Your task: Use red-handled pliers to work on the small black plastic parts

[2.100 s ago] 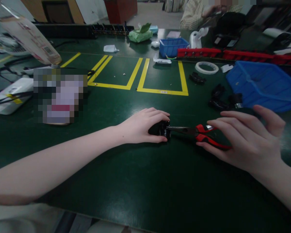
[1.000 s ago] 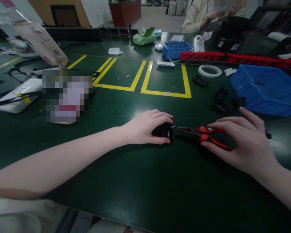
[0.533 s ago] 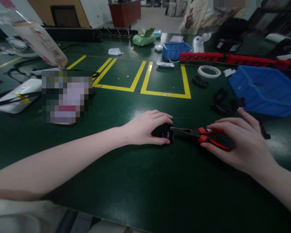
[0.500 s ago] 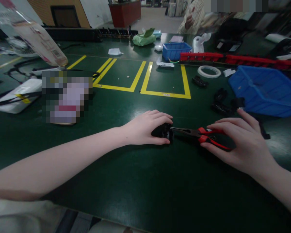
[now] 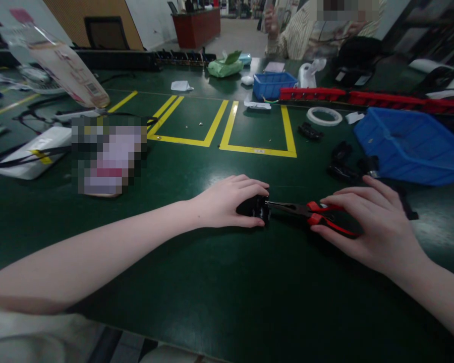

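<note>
My left hand (image 5: pixel 236 201) is closed around a small shiny black part (image 5: pixel 262 210) on the green tabletop (image 5: pixel 196 292). Thumb and fingers grip its two sides, and the palm hides much of it. My right hand (image 5: pixel 374 227) holds red-handled needle-nose pliers (image 5: pixel 313 214) by their grips. The pliers lie level, pointing left, and their tips meet the right end of the black part. Whether the jaws pinch something there is too small to tell. More black parts (image 5: pixel 342 164) lie beyond my right hand.
A large blue bin (image 5: pixel 412 146) stands at the right, with a roll of white tape (image 5: pixel 324 116) left of it. Farther back are a small blue basket (image 5: pixel 274 84) and red strips (image 5: pixel 348 96). A bottle (image 5: pixel 66 70) and a phone (image 5: pixel 115 156) are at the left. Another person (image 5: pixel 306 30) is across the table.
Both hands keep the same hold on the black part and pliers. The view has tilted slightly, and the other person's hand across the table has moved left and up.
</note>
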The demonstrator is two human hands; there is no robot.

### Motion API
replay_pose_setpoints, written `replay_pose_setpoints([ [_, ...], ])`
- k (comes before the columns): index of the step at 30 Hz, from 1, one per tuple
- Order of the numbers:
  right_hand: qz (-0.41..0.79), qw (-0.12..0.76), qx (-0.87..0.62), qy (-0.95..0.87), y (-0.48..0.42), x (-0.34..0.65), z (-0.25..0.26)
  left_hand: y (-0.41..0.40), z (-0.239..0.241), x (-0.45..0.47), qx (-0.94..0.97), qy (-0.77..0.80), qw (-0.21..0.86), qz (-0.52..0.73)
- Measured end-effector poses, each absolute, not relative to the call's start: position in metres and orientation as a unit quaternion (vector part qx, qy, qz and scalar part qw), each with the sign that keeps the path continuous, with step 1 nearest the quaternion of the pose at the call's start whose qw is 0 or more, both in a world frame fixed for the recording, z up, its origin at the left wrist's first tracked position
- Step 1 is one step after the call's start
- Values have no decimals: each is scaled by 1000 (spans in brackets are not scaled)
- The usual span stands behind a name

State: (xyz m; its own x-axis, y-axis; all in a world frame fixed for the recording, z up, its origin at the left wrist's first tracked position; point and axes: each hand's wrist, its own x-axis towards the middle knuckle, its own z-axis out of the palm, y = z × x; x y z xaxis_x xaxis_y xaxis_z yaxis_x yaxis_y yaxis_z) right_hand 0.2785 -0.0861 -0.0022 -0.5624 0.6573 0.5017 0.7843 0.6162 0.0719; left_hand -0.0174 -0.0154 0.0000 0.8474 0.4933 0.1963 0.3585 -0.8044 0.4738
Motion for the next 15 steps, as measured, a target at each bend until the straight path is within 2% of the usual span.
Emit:
replay_pose_setpoints([
  [4, -96, 223, -424, -872, -83, 281, -7, -16, 1, -17, 935, 225, 222, 161],
  [15, -154, 228, -404, -872, -84, 284, -3, -16, 1, -17, 936, 225, 220, 158],
])
